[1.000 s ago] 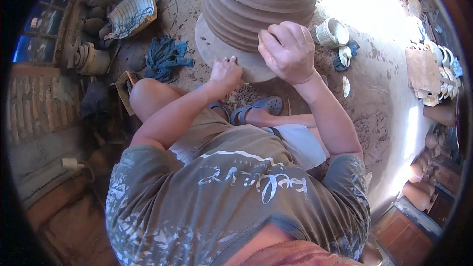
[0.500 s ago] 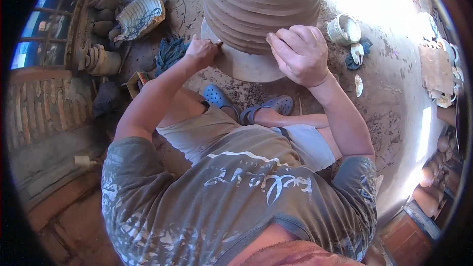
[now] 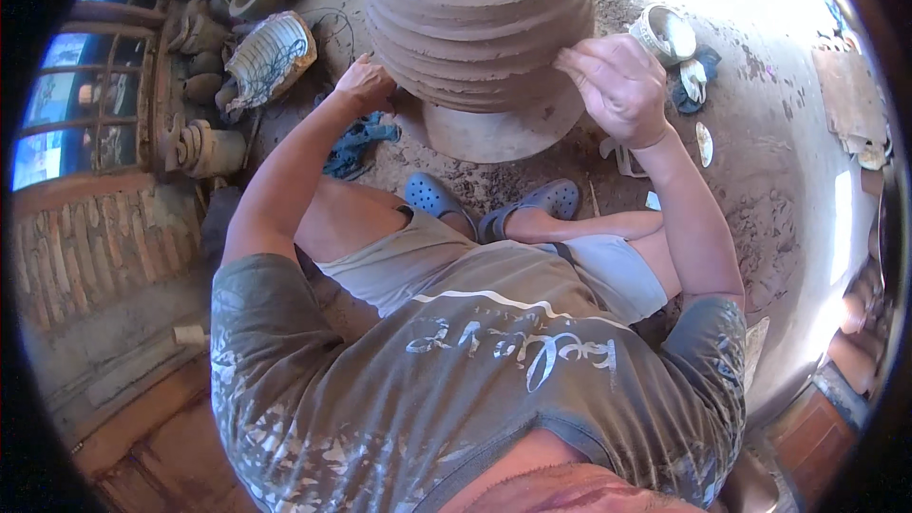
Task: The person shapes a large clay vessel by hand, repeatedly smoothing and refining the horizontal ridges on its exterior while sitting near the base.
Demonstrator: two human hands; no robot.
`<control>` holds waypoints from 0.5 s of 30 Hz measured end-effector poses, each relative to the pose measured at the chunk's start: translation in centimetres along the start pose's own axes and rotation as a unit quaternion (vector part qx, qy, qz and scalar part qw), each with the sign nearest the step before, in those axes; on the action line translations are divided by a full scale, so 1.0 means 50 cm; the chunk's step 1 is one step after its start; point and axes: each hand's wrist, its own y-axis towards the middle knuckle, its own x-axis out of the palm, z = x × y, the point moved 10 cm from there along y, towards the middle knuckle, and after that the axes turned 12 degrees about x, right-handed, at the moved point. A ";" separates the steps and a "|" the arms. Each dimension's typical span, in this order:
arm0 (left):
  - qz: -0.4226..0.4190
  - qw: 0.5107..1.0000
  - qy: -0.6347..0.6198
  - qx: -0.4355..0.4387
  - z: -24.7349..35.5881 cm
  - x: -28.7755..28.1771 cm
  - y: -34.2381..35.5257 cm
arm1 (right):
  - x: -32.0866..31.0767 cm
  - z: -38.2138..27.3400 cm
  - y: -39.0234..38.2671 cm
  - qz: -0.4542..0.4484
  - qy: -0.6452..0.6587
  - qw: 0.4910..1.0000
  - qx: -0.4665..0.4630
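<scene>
A big brown clay pot with ridged bands round its wall stands in front of me on a pale round turntable. My left hand is at the pot's lower left, by the turntable's edge. Its fingers are loosely bent, with the thumb apart, and I see nothing held. Against the right side of the ridges, my right hand has its fingertips pinched together. Whatever is between them, if anything, is hidden.
Dark blue cloth lies below my left forearm. A whitish bucket stands right of the pot, with a rag beside it. At the left are a ribbed broken piece and several pots. My clogs rest before the turntable.
The whole view has shifted a little. My left hand has drawn back leftward from the pot's base. My right hand stays pinched at the pot's right side.
</scene>
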 end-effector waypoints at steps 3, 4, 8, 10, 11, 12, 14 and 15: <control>-0.028 0.999 -0.025 -0.016 0.009 -0.005 0.000 | -0.016 0.097 -0.030 0.041 0.043 0.976 0.208; -0.035 0.999 -0.032 -0.026 0.014 -0.011 -0.004 | -0.010 0.130 -0.046 0.052 0.137 0.939 0.311; -0.058 0.995 -0.053 -0.063 0.065 -0.042 -0.005 | 0.053 0.152 -0.099 0.008 0.323 0.766 0.556; -0.091 0.992 -0.049 -0.074 0.115 -0.079 -0.001 | 0.071 0.170 -0.100 0.002 0.348 0.725 0.595; -0.059 0.994 -0.058 -0.066 0.129 -0.082 -0.007 | 0.077 0.171 -0.093 -0.004 0.354 0.712 0.606; -0.028 0.996 -0.066 -0.056 0.143 -0.086 -0.013 | 0.084 0.180 -0.093 0.007 0.376 0.690 0.618; -0.064 0.990 -0.105 -0.065 0.191 -0.082 0.003 | 0.094 0.201 -0.102 0.030 0.413 0.646 0.641; -0.047 0.990 -0.116 -0.063 0.215 -0.098 0.007 | 0.094 0.208 -0.104 0.041 0.416 0.631 0.654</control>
